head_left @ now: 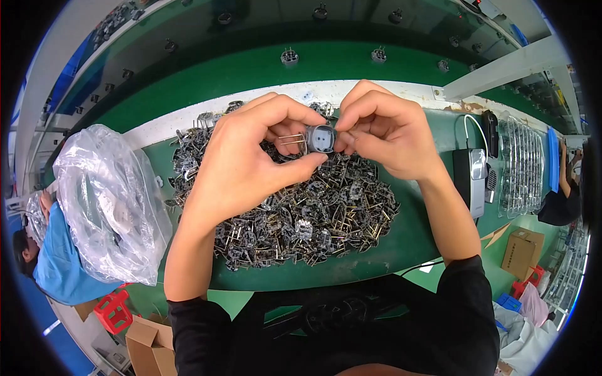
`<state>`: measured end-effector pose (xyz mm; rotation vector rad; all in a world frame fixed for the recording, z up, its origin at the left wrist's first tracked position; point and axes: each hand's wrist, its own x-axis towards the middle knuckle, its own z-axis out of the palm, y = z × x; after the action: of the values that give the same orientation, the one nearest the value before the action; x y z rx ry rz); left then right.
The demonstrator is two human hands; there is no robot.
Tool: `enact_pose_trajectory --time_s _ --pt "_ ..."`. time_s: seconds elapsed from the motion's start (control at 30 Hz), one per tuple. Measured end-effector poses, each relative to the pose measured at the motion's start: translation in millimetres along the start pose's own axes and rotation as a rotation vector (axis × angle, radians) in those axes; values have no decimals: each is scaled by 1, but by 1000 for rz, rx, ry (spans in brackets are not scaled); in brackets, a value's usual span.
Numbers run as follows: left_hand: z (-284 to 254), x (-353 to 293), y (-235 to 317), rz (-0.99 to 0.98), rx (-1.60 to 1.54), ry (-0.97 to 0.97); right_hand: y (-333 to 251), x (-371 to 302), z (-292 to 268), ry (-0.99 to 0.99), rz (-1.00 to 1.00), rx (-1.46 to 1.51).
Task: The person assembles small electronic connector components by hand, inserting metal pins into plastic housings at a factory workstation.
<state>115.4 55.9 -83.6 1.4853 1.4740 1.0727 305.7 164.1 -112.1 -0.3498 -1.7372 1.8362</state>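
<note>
Over a heap of small electrical parts, my left hand [235,150] grips a round grey plug insert [322,140] between thumb and fingers. Its face with small dark holes is turned up toward me, and thin metal pins stick out to its left. My right hand [392,135] is closed in a pinch against the insert's right edge. Its fingertips hide whatever small thing may be between them. Below both hands spreads the pile of dark plug parts [301,219], many with brass-coloured pins, on a green tabletop [417,238].
A clear plastic bag [113,207] bulges at the left. Right of the pile lie a black-and-white device [470,182] with a cable and clear blister trays [522,166]. Beyond a white ledge, a green conveyor belt [338,62] carries spaced plug parts. Other people sit at both sides.
</note>
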Motion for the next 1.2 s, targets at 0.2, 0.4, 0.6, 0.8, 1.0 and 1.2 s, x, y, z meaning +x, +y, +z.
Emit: enact_pose_trajectory --time_s 0.2,0.4,0.6,0.8,1.0,1.2 --pt "4 4 -6 18 -127 28 -5 -1 -2 101 -290 -448" --pt "9 3 -8 35 -63 29 -10 -2 14 188 -338 -585" --pt "14 3 -4 20 -50 0 -8 -2 16 194 -457 -693" --pt "16 3 -10 46 -76 7 -5 -3 16 199 -384 -639" --pt "18 2 -15 36 -47 58 -2 -5 26 253 142 103" --pt "17 3 -2 -86 230 112 3 6 -5 204 164 -244"
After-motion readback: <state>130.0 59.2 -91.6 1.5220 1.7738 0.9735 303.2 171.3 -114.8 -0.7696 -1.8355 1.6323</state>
